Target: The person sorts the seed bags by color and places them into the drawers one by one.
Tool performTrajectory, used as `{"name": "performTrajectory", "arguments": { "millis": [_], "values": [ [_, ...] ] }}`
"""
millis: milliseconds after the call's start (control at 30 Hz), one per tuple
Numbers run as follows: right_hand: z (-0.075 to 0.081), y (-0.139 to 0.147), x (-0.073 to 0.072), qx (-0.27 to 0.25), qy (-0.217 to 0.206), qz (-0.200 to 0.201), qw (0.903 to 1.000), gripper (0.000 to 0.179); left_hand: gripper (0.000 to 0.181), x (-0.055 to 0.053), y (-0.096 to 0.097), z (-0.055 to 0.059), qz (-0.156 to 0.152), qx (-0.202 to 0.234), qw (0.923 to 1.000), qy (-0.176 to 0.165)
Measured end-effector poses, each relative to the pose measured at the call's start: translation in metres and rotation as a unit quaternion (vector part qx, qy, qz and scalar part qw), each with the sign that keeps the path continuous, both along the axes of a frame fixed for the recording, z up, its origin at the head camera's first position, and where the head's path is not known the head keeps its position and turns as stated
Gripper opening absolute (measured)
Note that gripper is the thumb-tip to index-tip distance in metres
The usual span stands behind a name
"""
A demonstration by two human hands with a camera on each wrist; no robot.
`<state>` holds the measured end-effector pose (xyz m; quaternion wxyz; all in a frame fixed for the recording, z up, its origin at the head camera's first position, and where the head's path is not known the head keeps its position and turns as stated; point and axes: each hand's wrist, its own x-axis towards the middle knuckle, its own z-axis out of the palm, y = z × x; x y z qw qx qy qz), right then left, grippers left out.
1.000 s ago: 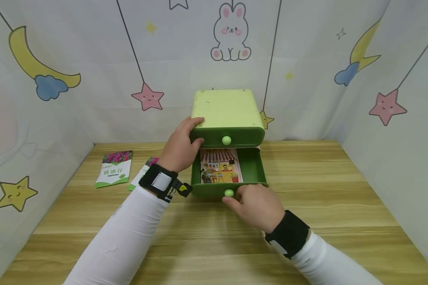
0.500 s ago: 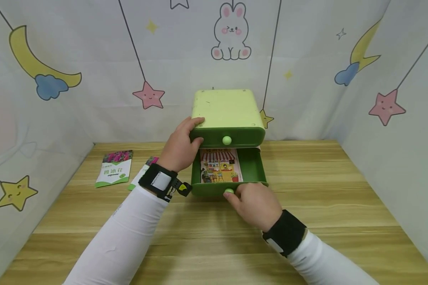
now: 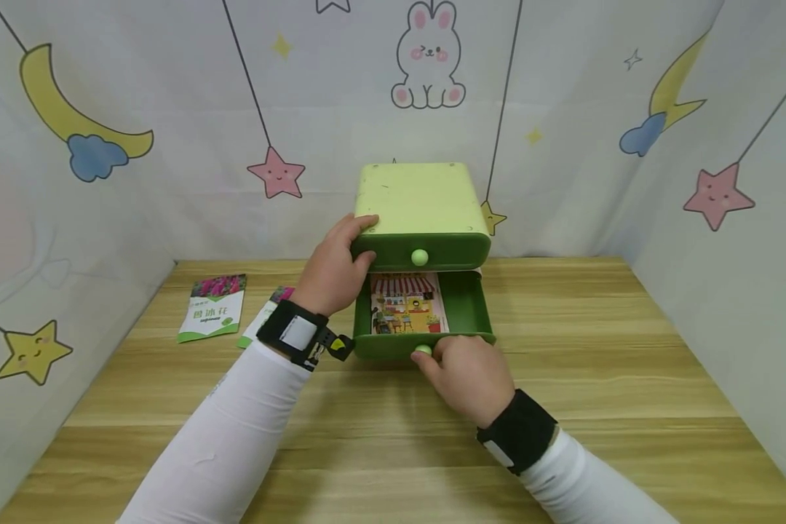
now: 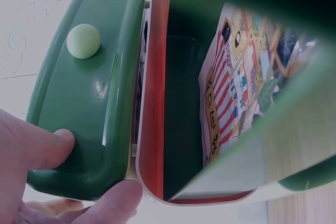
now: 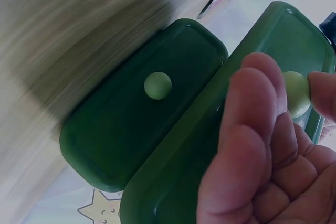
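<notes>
A small cabinet [image 3: 419, 200] with a pale yellow-green top and green drawers stands at the back of the table. My left hand [image 3: 332, 271] grips its upper left corner, thumb on the top drawer's front [image 4: 100, 93]. Below that, a green drawer [image 3: 466, 306] is pulled out, and a printed sheet [image 3: 406, 304] showing a striped-awning shop lies inside. My right hand [image 3: 473, 375] pinches this drawer's pale green knob [image 5: 297, 95] between thumb and finger. In the right wrist view another drawer front [image 5: 142, 114] sits beneath, shut, with its own round knob.
Two white and green packets with pink flowers lie to the left, the outer packet [image 3: 212, 309] in full view, the inner packet [image 3: 265, 320] partly behind my left hand. The wood-grain table [image 3: 596, 364] meets a printed cloth backdrop [image 3: 327, 87] at back and sides.
My right thumb has moved up from just below the knob onto it. The pulled-out drawer has shifted very slightly inward. My left hand has stayed on the cabinet's corner.
</notes>
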<state>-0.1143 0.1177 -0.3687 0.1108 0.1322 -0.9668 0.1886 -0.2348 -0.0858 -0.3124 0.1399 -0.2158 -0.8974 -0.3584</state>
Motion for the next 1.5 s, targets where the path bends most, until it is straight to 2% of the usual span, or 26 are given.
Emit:
{"name": "performTrajectory", "arguments": {
  "millis": [400,733,1200,1500],
  "values": [
    [-0.0011,-0.0025,-0.0015,-0.011,0.006,-0.016,0.9998,0.049,0.048,0.0006,0.0011,0.0011,0.001,0.003,1.0,-0.005],
    [-0.0012,-0.0041,-0.0054,-0.033,0.004,-0.02,0.9992,0.045,0.047,0.0006,0.0004,-0.0023,-0.004,0.008,0.9999,0.012],
    [-0.0062,-0.0052,-0.0087,-0.046,0.021,-0.036,0.9981,0.041,0.048,0.0004,0.001,-0.0039,0.007,0.009,0.9999,0.001],
    [-0.01,-0.0069,-0.0093,-0.064,0.039,-0.041,0.9964,0.037,0.046,-0.0007,0.0014,-0.0051,-0.004,0.016,0.9997,0.017]
  ]
}}
